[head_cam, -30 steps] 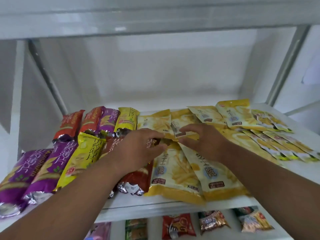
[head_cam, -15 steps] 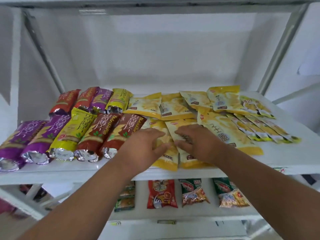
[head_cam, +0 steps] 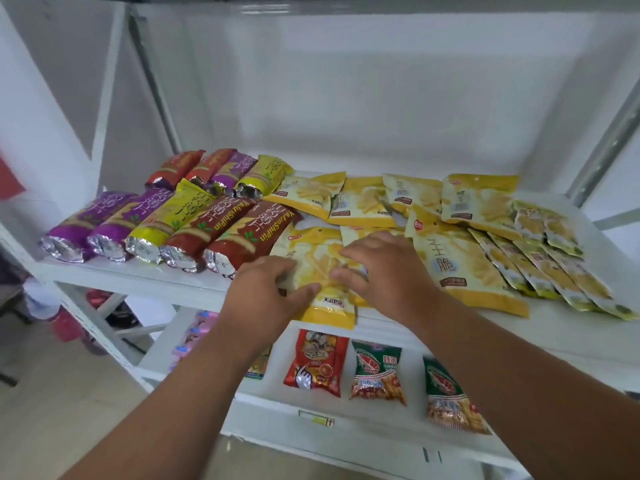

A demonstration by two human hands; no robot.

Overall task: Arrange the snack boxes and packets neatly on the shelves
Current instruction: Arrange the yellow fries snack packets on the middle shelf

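top shelf (head_cam: 145, 277) mostly sorted
both hands flat on yellow packet (head_cam: 320, 271) at 6 o'clock; pile at 3 o'clock (head_cam: 540, 258) overlaps, needs squaring.

White shelf (head_cam: 571, 327) under snack packets (head_cam: 460, 268)
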